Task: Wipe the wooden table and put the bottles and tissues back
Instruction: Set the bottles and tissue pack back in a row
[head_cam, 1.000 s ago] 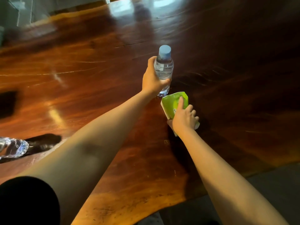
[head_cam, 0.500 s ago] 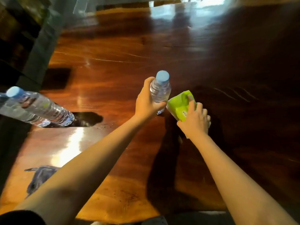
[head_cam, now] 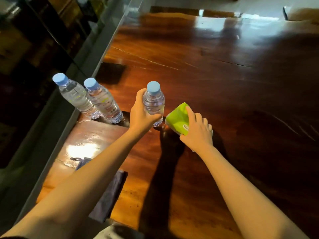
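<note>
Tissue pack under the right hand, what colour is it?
Lime green tissue pack, head view.

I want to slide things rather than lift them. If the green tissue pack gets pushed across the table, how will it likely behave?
The green tissue pack looks soft-wrapped, so it would probably dent under the right hand rather than stay stiff. It is likely light. On the glossy wooden table it should slide easily, not roll.
</note>
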A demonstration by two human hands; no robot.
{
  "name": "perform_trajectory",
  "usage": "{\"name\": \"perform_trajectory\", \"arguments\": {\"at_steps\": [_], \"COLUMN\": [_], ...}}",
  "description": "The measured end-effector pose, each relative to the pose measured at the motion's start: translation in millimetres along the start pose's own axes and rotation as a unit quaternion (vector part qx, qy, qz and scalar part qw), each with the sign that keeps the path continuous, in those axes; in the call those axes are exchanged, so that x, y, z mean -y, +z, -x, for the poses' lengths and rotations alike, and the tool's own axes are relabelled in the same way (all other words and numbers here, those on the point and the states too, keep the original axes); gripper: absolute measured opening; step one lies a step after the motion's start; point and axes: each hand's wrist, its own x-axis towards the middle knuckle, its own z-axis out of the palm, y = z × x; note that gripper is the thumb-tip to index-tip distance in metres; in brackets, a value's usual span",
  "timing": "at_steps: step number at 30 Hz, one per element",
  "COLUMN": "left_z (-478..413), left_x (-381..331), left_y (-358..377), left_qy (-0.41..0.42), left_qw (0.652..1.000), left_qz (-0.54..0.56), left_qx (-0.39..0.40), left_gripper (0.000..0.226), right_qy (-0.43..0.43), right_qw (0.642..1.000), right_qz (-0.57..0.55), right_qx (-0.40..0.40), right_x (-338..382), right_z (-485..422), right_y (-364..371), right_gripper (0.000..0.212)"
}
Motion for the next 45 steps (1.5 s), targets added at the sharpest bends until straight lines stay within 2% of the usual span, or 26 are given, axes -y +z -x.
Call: {"name": "perform_trajectory", "arguments": {"at_steps": [11, 18, 26, 32, 36, 40, 45], "left_z": [-13.2, -9.0, -15.5, -20.0, -19.6, -18.2, -17.6], "left_x": [33.8, 45.5, 48.2, 52.1, 53.6, 54.5, 52.0], "left_y": [-41.9, -41.8, -35.3, -38.9, -38.4, -37.6, -38.2], "left_qy": [0.006, -0.008, -0.001, 0.008, 0.012, 0.018, 0.015], "left_qw": [1.0, 0.999, 0.998, 0.995, 0.995, 0.995, 0.995], "left_qz": [0.023, 0.053, 0.047, 0.061, 0.059, 0.064, 0.062], "left_qx": [-0.004, 0.007, 0.044, 0.075, 0.079, 0.078, 0.077], "left_gripper": [0.069, 0.067, 0.075, 0.079, 0.079, 0.078, 0.077], "right_qy": [-0.011, 0.025, 0.019, -0.046, -0.105, -0.169, -0.163], "right_qw": [1.0, 0.998, 0.997, 0.994, 0.986, 0.974, 0.975], "right_qz": [0.017, 0.044, 0.048, 0.021, 0.046, 0.102, 0.099], "right_qx": [0.024, 0.024, 0.049, 0.101, 0.122, 0.107, 0.115], "right_x": [43.5, 50.3, 44.3, 22.7, 15.6, 17.4, 17.0], "right_z": [-19.5, -19.6, -22.0, -35.0, -41.9, -48.1, -51.0], "right_y": [23.8, 35.0, 35.6, 23.2, 14.8, 13.3, 19.7], "right_gripper": [0.103, 0.103, 0.101, 0.102, 0.108, 0.111, 0.109]}}
